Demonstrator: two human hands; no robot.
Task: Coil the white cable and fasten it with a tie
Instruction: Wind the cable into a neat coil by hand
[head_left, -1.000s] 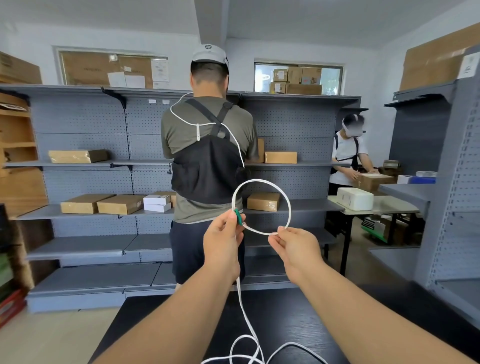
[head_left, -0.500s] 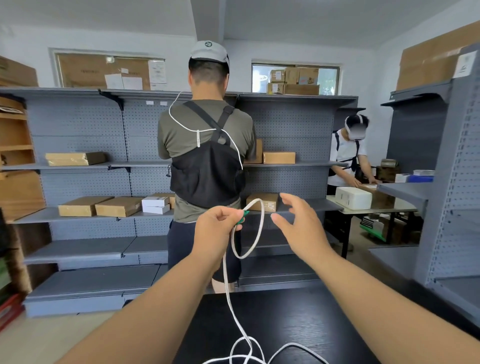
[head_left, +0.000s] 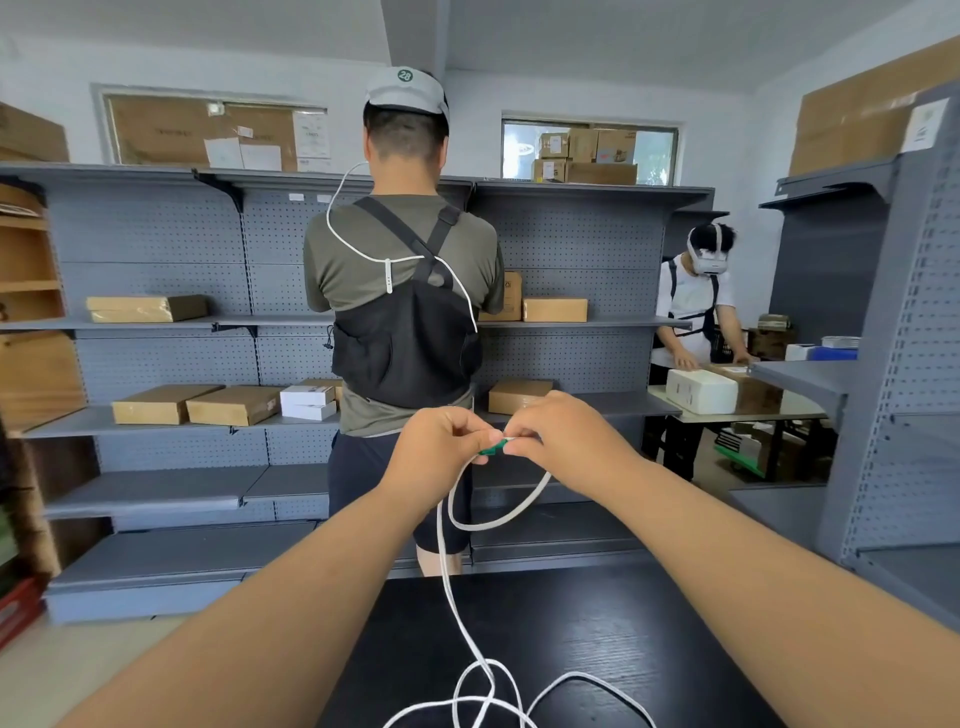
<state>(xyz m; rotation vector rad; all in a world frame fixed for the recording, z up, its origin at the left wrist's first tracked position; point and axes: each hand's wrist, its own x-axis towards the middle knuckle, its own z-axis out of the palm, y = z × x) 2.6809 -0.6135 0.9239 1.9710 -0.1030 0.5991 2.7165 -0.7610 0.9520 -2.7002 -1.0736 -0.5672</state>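
Two hands met in the centre of the frame, raised above the black table (head_left: 597, 623). The left hand (head_left: 441, 457) pinched the white cable (head_left: 442, 551) together with the green tie (head_left: 492, 448) between thumb and fingers. The right hand (head_left: 566, 441) pinched the same tie from the other side, close against the left fingertips. One small loop of the cable hung under the hands, and a single strand went down to the lower centre, where the rest lay in loose curls on the table.
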